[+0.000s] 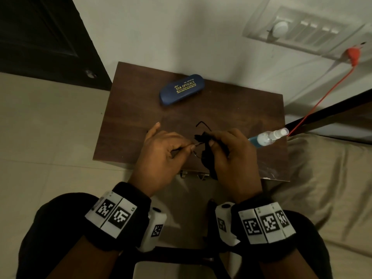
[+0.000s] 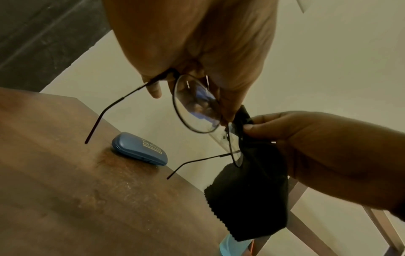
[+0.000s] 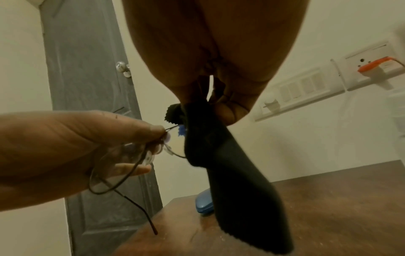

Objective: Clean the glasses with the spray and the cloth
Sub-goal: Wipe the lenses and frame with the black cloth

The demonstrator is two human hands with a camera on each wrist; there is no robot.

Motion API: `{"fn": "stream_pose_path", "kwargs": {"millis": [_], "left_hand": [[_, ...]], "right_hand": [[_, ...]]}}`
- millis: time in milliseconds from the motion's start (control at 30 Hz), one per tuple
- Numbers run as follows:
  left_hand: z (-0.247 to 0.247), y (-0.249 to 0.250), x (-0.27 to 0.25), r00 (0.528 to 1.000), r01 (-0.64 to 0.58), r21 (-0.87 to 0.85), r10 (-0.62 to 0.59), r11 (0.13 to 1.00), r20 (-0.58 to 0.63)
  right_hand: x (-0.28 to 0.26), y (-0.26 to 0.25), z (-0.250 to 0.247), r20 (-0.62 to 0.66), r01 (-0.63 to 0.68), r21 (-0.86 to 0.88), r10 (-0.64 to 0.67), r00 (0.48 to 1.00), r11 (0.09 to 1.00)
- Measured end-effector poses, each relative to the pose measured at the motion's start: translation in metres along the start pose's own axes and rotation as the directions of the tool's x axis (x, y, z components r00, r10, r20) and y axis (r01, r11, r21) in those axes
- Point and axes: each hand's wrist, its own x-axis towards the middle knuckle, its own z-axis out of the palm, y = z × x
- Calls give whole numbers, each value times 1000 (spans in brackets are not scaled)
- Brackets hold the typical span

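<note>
Thin black wire-rimmed glasses [image 2: 196, 104] hang above the brown table [image 1: 231, 109], their temples unfolded. My left hand [image 1: 161, 152] pinches the frame at one round lens, seen through the lens [image 3: 122, 166] in the right wrist view. My right hand [image 1: 231, 156] pinches a black cloth [image 2: 252, 199] folded around the other lens; the rest of the cloth [image 3: 241, 199] hangs down loose. In the head view the cloth [image 1: 207, 158] shows dark between both hands. The spray bottle [image 1: 267, 136], clear with blue liquid, lies on the table's right edge behind my right hand.
A shut blue glasses case [image 1: 182, 89] lies at the back of the table, against the wall. A switchboard [image 1: 306, 35] with an orange plug [image 1: 352, 55] and cable is on the wall at right. A dark door [image 1: 40, 37] stands left, bedding [image 1: 322, 178] right.
</note>
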Motion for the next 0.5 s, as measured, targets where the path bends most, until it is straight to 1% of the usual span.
{"fn": "stream_pose_path", "kwargs": {"millis": [100, 200, 267, 333, 400, 500], "left_hand": [[-2, -1, 0, 999, 36, -63, -37, 997, -13], [-3, -1, -1, 995, 86, -181, -93, 980, -30], [-4, 2, 0, 986, 151, -290, -165, 945, -25], [-5, 7, 2, 972, 212, -408, -234, 888, -5], [-5, 10, 3, 963, 248, -475, -267, 844, 29], [-3, 9, 2, 959, 271, -486, -278, 831, 59]], "right_hand": [[4, 9, -1, -11, -87, -3, 87, 996, 996], [3, 15, -2, -64, -154, 54, 158, 985, 987], [1, 16, 0, -99, -179, 110, 190, 977, 978], [-1, 16, 1, -95, -219, 186, 239, 966, 958], [-3, 14, 2, -74, -229, 242, 253, 965, 943], [-3, 11, 3, -80, -216, 301, 250, 965, 929]]}}
